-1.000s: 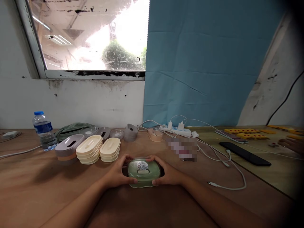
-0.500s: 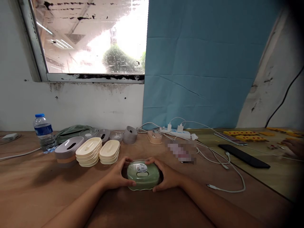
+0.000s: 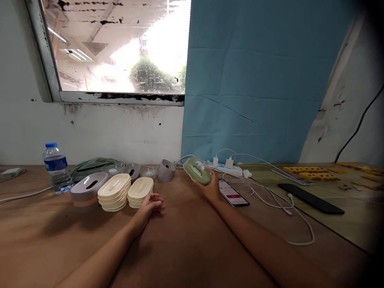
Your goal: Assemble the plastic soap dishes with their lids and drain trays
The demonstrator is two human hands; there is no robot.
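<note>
My right hand (image 3: 212,187) grips a green oval box (image 3: 196,171) with a slot and a round printed sticker on top. The box is tilted, held up toward the back of the table, left of a lit phone (image 3: 235,199). My left hand (image 3: 151,207) holds nothing, its fingers loosely bent and partly apart. It rests by the front right corner of a short stack of cream oval lids (image 3: 140,188). A taller stack of cream lids (image 3: 114,188) stands left of that one.
Grey slotted boxes (image 3: 89,185) are stacked at the left, near a water bottle (image 3: 57,168). More grey rings (image 3: 166,170) and clear covers (image 3: 149,173) lie behind. White cables, a power strip (image 3: 231,170) and a black phone-like slab (image 3: 310,198) occupy the right.
My right hand has carried the green box up and away to the back right, tilting it. My left hand has let go and moved left. The pinkish box at the back is now hidden.
</note>
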